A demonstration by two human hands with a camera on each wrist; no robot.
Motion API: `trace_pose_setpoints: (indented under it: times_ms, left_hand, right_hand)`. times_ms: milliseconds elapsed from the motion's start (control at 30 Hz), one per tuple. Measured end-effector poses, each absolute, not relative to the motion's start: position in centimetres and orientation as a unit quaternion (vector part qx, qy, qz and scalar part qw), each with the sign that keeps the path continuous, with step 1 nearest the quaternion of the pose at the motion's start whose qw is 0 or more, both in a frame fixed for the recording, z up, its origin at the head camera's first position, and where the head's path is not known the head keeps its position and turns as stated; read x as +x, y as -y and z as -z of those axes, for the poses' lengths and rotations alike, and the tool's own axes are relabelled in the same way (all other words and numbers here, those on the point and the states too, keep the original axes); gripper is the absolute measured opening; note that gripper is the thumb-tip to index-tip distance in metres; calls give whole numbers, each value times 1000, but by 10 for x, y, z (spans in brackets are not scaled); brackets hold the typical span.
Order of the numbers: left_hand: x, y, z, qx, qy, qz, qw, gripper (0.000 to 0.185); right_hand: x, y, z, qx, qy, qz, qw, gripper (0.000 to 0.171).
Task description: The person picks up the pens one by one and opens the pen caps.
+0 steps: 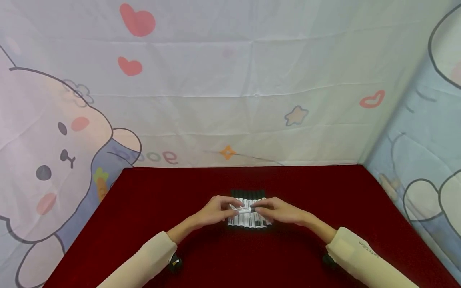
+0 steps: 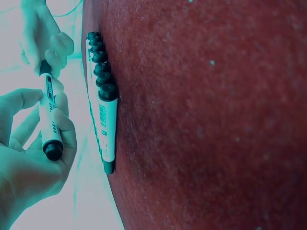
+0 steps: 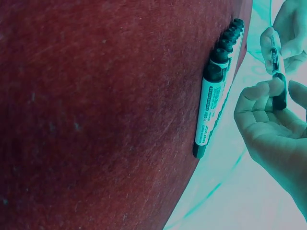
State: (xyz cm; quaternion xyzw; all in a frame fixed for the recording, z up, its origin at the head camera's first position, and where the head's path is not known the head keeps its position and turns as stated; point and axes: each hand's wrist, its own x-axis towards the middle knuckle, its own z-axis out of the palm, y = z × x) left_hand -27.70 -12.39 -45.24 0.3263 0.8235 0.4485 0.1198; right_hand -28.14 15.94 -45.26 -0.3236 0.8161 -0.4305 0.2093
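A row of markers (image 1: 248, 212) lies side by side on the worktop (image 1: 144, 208), near its middle and somewhat toward the far edge; the markers run front to back, caps at the far end; above the row one marker (image 1: 245, 209) is held crosswise, clear of the row; the left hand (image 1: 216, 212) has it from the left end, the right hand (image 1: 279, 211) from the right end, the fingertips of both meeting over the row; both forearms reach in from the near edge, left and right of the row; a cloth backdrop (image 1: 230, 80) stands behind the worktop and along both its sides.
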Motion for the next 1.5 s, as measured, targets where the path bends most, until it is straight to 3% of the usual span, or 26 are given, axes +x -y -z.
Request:
trace_pose_setpoints:
  times_ms: [300,533,900,1500]
  left_hand:
    - [-273,121,455,358,-831,-417,89,33]
    - [-270,114,459,396,-826,-396,65,31]
    - [-260,111,458,405,-819,-392,106,32]
    - [-265,107,448,439,-800,-398,94,34]
  right_hand:
    - [-280,-150,459,-336,-799,447,221,35]
    - [-278,-155,460,-389,-809,408,168,27]
    - [-279,-167,466,-411,-791,409,195,31]
    - [-277,-176,469,-407,-779,452,153,31]
